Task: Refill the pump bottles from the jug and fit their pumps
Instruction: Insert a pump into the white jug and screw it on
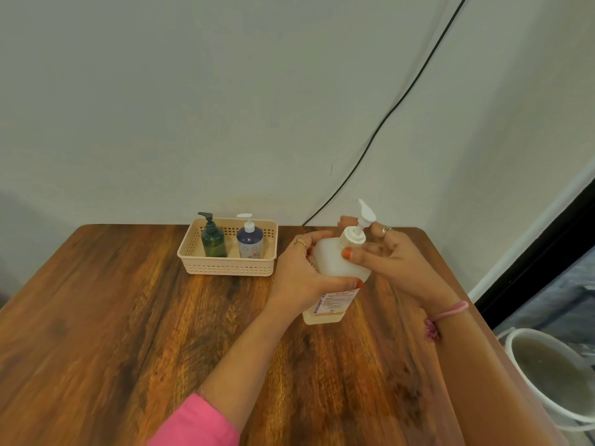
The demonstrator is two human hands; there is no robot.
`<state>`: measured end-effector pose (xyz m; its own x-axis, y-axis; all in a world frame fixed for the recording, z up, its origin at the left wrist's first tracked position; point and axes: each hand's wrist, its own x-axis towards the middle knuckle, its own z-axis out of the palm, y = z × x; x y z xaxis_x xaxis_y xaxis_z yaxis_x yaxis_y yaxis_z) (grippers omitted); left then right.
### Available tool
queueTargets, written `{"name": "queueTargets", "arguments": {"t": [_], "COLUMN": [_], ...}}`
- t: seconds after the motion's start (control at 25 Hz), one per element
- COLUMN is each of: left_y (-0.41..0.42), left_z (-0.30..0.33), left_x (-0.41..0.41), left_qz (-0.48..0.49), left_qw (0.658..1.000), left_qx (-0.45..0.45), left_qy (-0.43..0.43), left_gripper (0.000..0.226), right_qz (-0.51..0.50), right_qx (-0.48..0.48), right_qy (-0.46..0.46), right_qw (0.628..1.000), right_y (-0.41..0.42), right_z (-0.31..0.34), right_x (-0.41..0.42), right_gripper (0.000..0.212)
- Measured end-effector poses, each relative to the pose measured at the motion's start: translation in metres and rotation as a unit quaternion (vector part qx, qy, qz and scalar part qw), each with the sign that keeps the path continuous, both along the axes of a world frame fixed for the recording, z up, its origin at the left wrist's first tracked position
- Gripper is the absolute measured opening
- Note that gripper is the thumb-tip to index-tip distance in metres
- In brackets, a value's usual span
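Your left hand point(301, 275) clamps the translucent bottle point(335, 272) upright against twisting; your right hand point(386, 252) fingers pinch its pump collar point(352, 238) to turn it.

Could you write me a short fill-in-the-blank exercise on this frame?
1. The beige plastic basket holds ____ pump bottles.
2. The left hand holds the translucent white pump bottle by its ____.
3. The right hand works at the white pump's ____.
4. The dark green pump bottle stands ____ of the blue pump bottle.

Missing: two; body; collar; left
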<state>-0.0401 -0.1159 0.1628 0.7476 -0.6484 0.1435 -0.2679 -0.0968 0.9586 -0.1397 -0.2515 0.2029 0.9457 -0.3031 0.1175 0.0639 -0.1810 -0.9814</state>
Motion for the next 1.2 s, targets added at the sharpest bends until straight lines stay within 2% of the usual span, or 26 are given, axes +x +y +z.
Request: {"name": "queueTargets", "arguments": {"t": [0.12, 0.2, 0.24, 0.36, 0.44, 0.48, 0.56, 0.64, 0.68, 0.76, 0.88, 0.96, 1.08, 1.16, 1.2], "left_y": [-0.002, -0.002, -0.002, 0.001, 0.002, 0.002, 0.001, 0.0, 0.0, 0.001, 0.003, 0.003, 0.003, 0.005, 0.006], "left_z": [0.0, -0.001, 0.0, 0.002, 0.002, 0.002, 0.002, 0.002, 0.001, 0.001, 0.002, 0.002, -0.002, -0.004, -0.004], "left_x": [-0.001, -0.002, -0.002, -0.001, 0.0, 0.001, 0.0, 0.0, 0.001, 0.001, 0.002, 0.001, 0.002, 0.003, 0.002], "left_qz": [0.005, 0.007, 0.004, -0.002, -0.002, 0.0, 0.002, 0.006, 0.007, 0.005, -0.003, -0.003, 0.004, 0.002, 0.001], "left_qw": [1.0, 1.0, 1.0, 1.0, 1.0, 1.0, 1.0, 1.0, 1.0, 1.0, 1.0, 1.0, 1.0, 1.0, 1.0], "left_qx": [-0.005, -0.005, -0.006, -0.006, -0.01, -0.013, -0.018, -0.017, -0.017, -0.019, -0.022, -0.027, -0.022, -0.02, -0.02], "left_qy": [-0.002, -0.007, -0.01, -0.012, -0.011, -0.01, -0.011, -0.016, -0.018, -0.019, -0.008, 0.0, 0.007, 0.004, 0.002], "left_gripper": [0.08, 0.08, 0.079, 0.073, 0.07, 0.069, 0.07, 0.073, 0.074, 0.073, 0.07, 0.069, 0.076, 0.079, 0.079], "right_qz": [-0.127, -0.198, -0.194, -0.051, 0.002, -0.004, -0.077, -0.136, -0.138, -0.08, -0.011, -0.049, -0.13, -0.119, -0.082], "right_qx": [-0.02, -0.044, -0.05, 0.018, 0.036, 0.035, 0.027, 0.01, 0.01, 0.036, 0.065, 0.048, -0.015, -0.047, -0.03], "right_qy": [-0.03, -0.02, -0.009, 0.008, -0.014, -0.028, -0.047, -0.041, -0.027, -0.004, -0.022, -0.036, -0.02, 0.009, 0.016], "right_qw": [0.991, 0.979, 0.98, 0.999, 0.999, 0.999, 0.996, 0.99, 0.99, 0.996, 0.998, 0.997, 0.991, 0.992, 0.996], "right_y": [0.014, 0.023, 0.022, 0.016, 0.012, 0.012, 0.015, 0.019, 0.02, 0.015, 0.011, 0.012, 0.022, 0.02, 0.018], "right_z": [-0.004, -0.003, -0.003, 0.002, 0.002, 0.0, -0.004, -0.009, -0.01, -0.007, 0.003, 0.002, -0.002, 0.0, 0.003], "right_x": [0.008, 0.011, 0.011, 0.002, -0.001, -0.001, 0.004, 0.011, 0.013, 0.011, 0.002, 0.005, 0.014, 0.014, 0.012], "right_gripper": [0.043, 0.04, 0.041, 0.048, 0.048, 0.046, 0.041, 0.046, 0.053, 0.062, 0.05, 0.043, 0.047, 0.049, 0.048]}}
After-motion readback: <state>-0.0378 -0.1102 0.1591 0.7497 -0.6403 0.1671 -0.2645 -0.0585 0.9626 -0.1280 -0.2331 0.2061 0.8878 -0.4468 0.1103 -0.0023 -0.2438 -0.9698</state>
